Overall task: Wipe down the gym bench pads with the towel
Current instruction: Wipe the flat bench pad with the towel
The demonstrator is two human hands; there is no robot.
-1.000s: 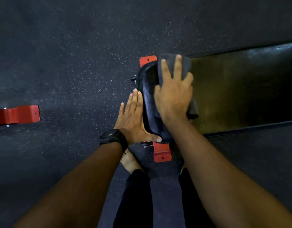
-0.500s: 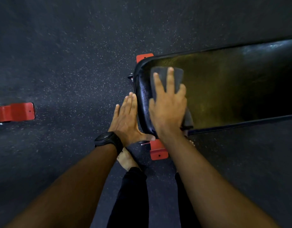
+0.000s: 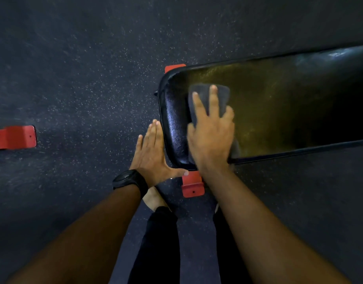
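Observation:
A long black bench pad point(image 3: 278, 111) runs from the middle of the view out to the right edge, its rounded end nearest me. A dark grey towel point(image 3: 222, 95) lies flat on that end. My right hand point(image 3: 211, 132) presses on the towel with straight, spread fingers, covering most of it. My left hand point(image 3: 152, 154), a black watch on its wrist, rests flat against the pad's left end, thumb stretched under the near corner.
Red bench feet point(image 3: 192, 186) show below the pad's near corner and at its far corner point(image 3: 174, 67). Another red bracket point(image 3: 14, 137) lies on the speckled black rubber floor point(image 3: 84, 78) at far left. My legs and a foot are below the hands.
My right hand has slid the towel from the pad's rounded end onto its top, a little to the right. The left hand stays against the end.

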